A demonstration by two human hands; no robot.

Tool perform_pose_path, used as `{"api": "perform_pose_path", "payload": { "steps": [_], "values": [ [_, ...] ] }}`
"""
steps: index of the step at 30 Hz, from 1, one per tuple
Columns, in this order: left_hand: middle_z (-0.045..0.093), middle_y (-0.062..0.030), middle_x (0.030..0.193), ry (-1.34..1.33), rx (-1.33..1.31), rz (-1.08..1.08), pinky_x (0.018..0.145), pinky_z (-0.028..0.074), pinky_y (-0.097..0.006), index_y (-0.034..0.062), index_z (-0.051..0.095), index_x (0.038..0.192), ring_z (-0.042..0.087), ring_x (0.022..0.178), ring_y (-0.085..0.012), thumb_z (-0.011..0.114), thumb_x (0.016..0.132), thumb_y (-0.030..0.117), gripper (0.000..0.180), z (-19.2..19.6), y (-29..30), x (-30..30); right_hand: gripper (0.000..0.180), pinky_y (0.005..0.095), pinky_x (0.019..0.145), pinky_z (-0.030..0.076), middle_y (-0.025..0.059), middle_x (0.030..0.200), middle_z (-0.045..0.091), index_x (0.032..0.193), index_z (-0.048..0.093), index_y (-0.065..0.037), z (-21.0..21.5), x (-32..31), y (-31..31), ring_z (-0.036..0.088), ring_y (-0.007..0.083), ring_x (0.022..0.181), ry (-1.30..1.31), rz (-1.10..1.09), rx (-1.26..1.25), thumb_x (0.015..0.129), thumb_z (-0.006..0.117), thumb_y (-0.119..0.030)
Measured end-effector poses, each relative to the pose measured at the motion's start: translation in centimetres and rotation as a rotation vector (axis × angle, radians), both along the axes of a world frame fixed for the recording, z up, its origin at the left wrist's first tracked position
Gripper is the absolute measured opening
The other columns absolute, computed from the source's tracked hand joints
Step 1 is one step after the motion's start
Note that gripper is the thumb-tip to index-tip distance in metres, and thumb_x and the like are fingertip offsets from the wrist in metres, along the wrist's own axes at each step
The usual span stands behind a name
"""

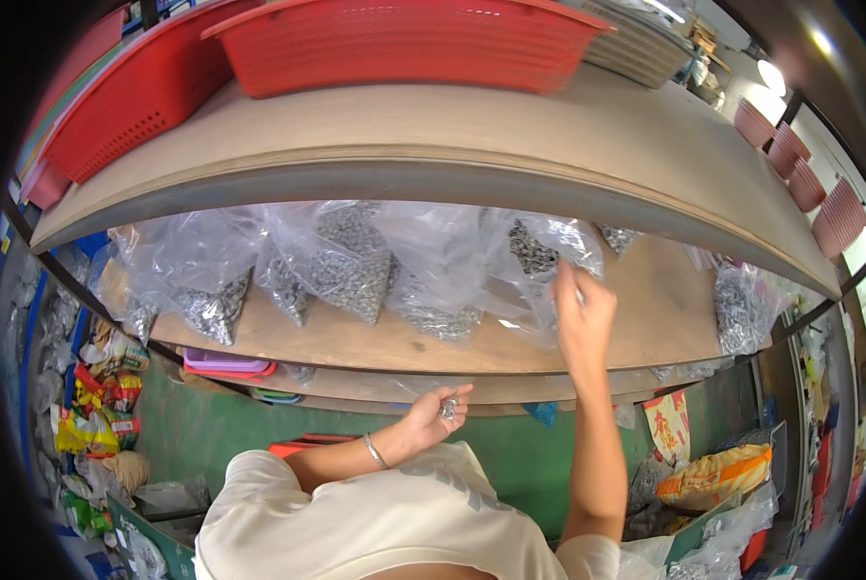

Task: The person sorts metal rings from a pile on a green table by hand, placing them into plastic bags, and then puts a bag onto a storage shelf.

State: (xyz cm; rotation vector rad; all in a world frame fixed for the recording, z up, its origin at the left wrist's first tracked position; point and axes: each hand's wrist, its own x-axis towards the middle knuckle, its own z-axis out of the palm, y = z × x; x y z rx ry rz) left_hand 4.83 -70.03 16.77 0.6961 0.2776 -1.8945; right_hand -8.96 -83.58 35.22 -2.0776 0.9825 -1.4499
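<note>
My left hand (433, 418) is held palm up in front of my body, its fingers curled round several small silvery metal parts (447, 409). My right hand (585, 307) reaches onto the shelf, fingers pinched at the edge of a clear plastic bag (534, 253) that holds small dark-grey metal parts. What lies right under those fingertips is partly hidden. To the left of it stands a row of clear bags, among them a large bag of small grey parts (348, 266) and a bag of shinier parts (213, 307).
Above the bags runs a wooden upper shelf (394, 130) carrying red plastic baskets (404, 43) and a grey basket (636, 43). Another bag of metal parts (739, 314) sits at the right end. Below, a purple tray (225, 362) shows. Colourful packages (100, 416) lie at the lower left.
</note>
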Motion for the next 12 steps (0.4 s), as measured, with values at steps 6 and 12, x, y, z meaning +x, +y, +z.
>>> {"api": "perform_pose_path", "payload": {
  "steps": [6, 12],
  "values": [
    [0.047, -0.0024, 0.076, 0.02, -0.089, 0.037, 0.057, 0.041, -0.024, -0.0003, 0.047, 0.117, 0.045, 0.065, -0.0115, 0.045, 0.092, 0.01, 0.027, 3.6, 0.0, 2.7, 0.029, 0.0454, 0.079, 0.049, 0.0209, 0.12, 0.05, 0.096, 0.059, 0.0, -3.9, 2.5, -9.7, 0.057, 0.0355, 0.097, 0.896, -0.316, -0.093, 0.083, 0.062, -0.026],
    [0.052, -0.0019, 0.08, -0.508, -0.494, 0.334, 0.049, 0.039, -0.019, -0.0002, 0.048, 0.117, 0.045, 0.061, -0.0076, 0.047, 0.09, 0.005, 0.028, 12.4, -0.9, 11.3, 0.027, 0.046, 0.085, 0.043, 0.0184, 0.117, 0.055, 0.106, 0.059, -0.003, 2.3, 3.5, -4.5, 0.053, 0.0397, 0.101, 0.754, -0.067, 0.132, 0.082, 0.063, -0.015]
  ]
}}
